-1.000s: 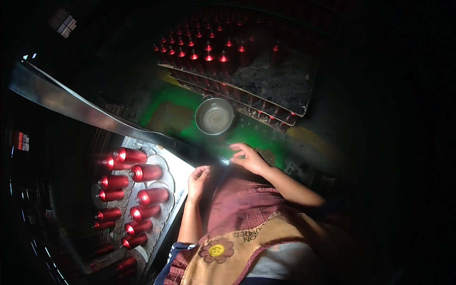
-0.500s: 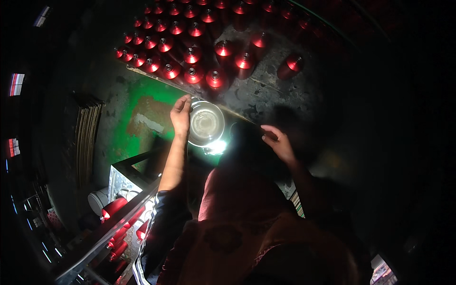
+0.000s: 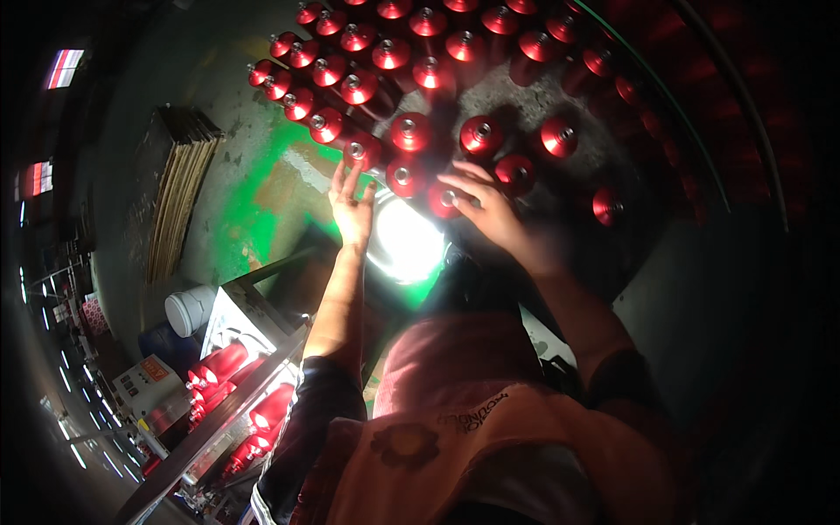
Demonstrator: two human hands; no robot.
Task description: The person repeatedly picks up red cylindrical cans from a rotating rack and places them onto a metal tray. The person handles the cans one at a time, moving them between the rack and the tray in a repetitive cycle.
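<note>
Many red metal bottles with cone-shaped shoulders and narrow necks stand upright on a dark table point(image 3: 534, 109). My left hand point(image 3: 352, 214) is open, fingers stretched toward a red bottle point(image 3: 357, 152) at the table's near edge; I cannot tell whether they touch it. Over on the right, my right hand point(image 3: 490, 210) reaches in with fingers apart beside another red bottle point(image 3: 444, 199), partly covering it. Between and below my hands glares a bright white round thing point(image 3: 407, 243), its surface washed out by light.
A stack of flat brown sheets point(image 3: 179, 188) stands at the left, with a white bucket point(image 3: 188, 311) below. Closer in, a metal rail point(image 3: 219, 420) passes over a bin with red bottles point(image 3: 223, 363). A green-edged curved rim point(image 3: 665, 83) runs along the right.
Both hands have moved toward the bottles, the right one up and left. The view has shifted and brightened. The round thing, see-through before, now glares white.
</note>
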